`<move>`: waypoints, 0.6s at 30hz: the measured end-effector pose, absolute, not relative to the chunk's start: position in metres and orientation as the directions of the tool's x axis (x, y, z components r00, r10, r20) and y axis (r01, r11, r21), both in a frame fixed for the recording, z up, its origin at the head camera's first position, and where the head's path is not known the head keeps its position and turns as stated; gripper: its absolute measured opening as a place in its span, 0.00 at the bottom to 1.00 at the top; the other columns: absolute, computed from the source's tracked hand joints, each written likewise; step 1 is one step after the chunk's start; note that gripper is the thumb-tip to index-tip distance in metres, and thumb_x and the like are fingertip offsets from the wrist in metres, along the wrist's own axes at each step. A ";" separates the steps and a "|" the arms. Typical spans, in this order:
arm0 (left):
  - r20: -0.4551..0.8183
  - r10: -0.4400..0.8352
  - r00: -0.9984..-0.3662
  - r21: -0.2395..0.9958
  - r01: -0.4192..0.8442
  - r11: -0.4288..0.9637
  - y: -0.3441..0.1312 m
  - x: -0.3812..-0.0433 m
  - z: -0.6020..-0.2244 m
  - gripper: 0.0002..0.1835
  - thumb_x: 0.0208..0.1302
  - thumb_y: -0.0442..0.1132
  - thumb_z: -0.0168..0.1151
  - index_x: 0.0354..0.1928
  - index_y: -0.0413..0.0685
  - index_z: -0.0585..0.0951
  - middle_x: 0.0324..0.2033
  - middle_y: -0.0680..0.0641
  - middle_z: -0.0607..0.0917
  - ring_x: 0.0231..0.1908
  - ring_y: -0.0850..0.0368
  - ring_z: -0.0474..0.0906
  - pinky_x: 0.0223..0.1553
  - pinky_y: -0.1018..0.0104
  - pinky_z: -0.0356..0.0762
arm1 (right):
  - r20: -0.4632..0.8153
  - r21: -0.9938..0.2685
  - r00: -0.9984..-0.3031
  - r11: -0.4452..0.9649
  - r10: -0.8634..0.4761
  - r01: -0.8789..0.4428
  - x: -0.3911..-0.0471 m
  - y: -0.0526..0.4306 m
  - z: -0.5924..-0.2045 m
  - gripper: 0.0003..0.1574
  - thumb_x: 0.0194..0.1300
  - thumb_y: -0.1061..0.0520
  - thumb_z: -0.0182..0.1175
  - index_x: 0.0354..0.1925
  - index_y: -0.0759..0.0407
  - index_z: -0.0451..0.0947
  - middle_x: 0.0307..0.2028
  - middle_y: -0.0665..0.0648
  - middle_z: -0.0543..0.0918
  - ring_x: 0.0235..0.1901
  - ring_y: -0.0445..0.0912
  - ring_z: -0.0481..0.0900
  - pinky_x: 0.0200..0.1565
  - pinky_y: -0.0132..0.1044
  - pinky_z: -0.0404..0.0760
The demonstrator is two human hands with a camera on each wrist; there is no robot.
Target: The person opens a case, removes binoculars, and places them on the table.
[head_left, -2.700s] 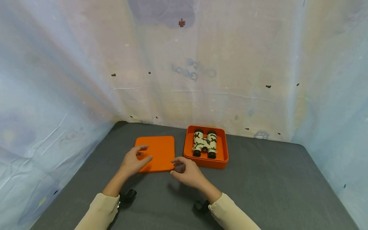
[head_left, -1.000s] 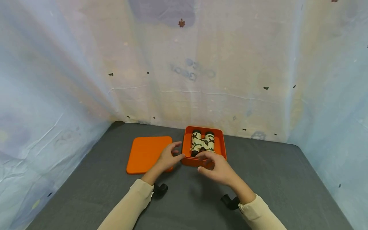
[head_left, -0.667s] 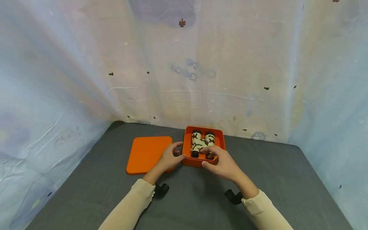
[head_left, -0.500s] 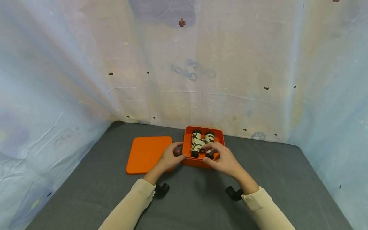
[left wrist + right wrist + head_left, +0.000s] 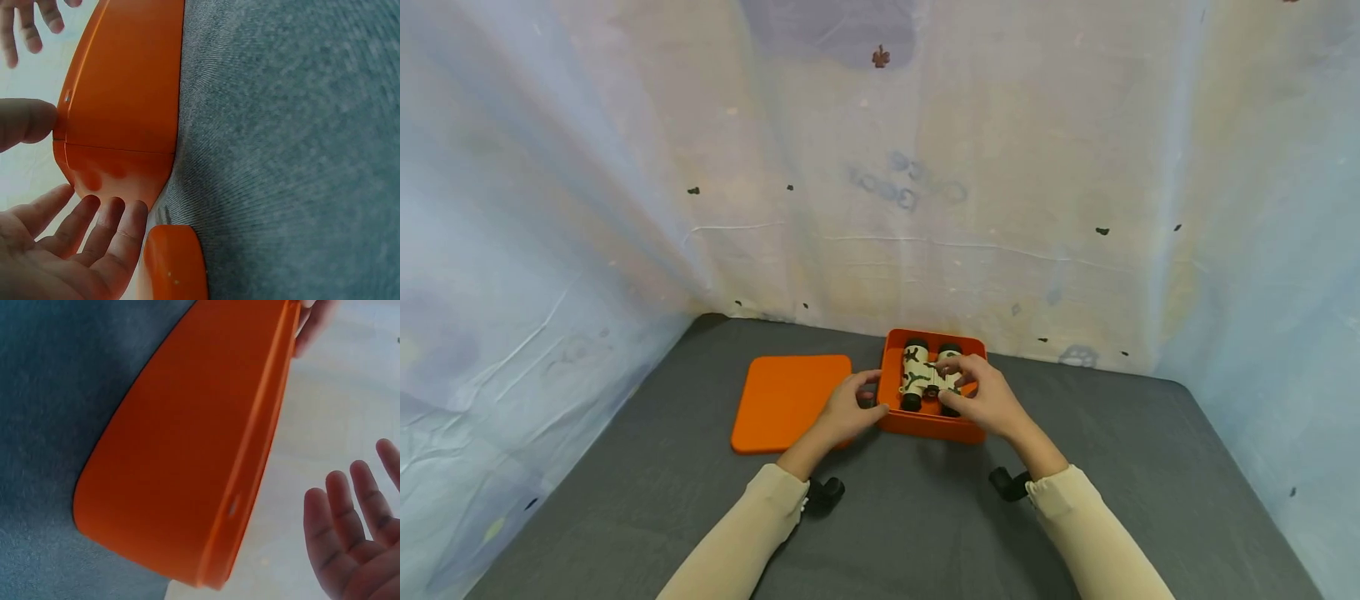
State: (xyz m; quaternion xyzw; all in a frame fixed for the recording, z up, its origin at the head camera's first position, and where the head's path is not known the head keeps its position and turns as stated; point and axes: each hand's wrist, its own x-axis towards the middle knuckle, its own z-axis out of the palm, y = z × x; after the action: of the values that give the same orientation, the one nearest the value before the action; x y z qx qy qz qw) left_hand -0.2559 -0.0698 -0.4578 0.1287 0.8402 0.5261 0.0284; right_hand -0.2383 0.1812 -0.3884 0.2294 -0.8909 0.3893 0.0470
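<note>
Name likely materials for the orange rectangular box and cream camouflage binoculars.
Orange rectangular box: probably smooth, semi-gloss plastic; its wall shows soft reflections, its corners are rounded. Cream camouflage binoculars: perhaps plastic, judging by the printed-looking pattern; metal remains possible.

Dark grey table [image 5: 1112, 500] surface across lower frame, fabric-textured. Pale mottled sheet [image 5: 1022, 125], creased, fills upper frame and both sides. On it: reddish-brown leaf shape [image 5: 881, 57], top centre; purple patch [image 5: 831, 29] to its left; faint blue rings [image 5: 887, 192] below; dark fleck [image 5: 1102, 231], right of centre.
</note>
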 end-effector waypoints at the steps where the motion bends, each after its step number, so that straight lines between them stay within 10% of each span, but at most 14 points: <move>1: 0.083 0.247 -0.965 0.891 0.183 0.416 -0.070 -0.256 -0.457 0.31 0.61 0.41 0.66 0.66 0.53 0.70 0.64 0.45 0.72 0.57 0.44 0.75 0.53 0.50 0.78 | 0.264 -0.669 -0.891 0.595 -0.370 -0.445 -0.241 0.182 -0.390 0.26 0.62 0.54 0.63 0.59 0.53 0.75 0.51 0.62 0.77 0.44 0.58 0.77 0.46 0.55 0.78; 18: 0.058 0.263 -0.963 0.895 0.166 0.413 -0.070 -0.258 -0.456 0.33 0.60 0.40 0.66 0.67 0.47 0.69 0.63 0.43 0.73 0.56 0.45 0.75 0.53 0.51 0.78 | 0.233 -0.576 -0.900 0.694 -0.367 -0.432 -0.269 0.183 -0.404 0.27 0.60 0.52 0.64 0.58 0.51 0.75 0.42 0.63 0.74 0.32 0.50 0.67 0.33 0.40 0.66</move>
State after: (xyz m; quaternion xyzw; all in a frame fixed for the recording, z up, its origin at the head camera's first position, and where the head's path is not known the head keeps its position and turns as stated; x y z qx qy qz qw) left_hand -0.2576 -0.0699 -0.4562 0.1277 0.8393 0.5265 0.0457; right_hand -0.2693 0.1834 -0.4035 0.2175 -0.9189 0.3253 0.0500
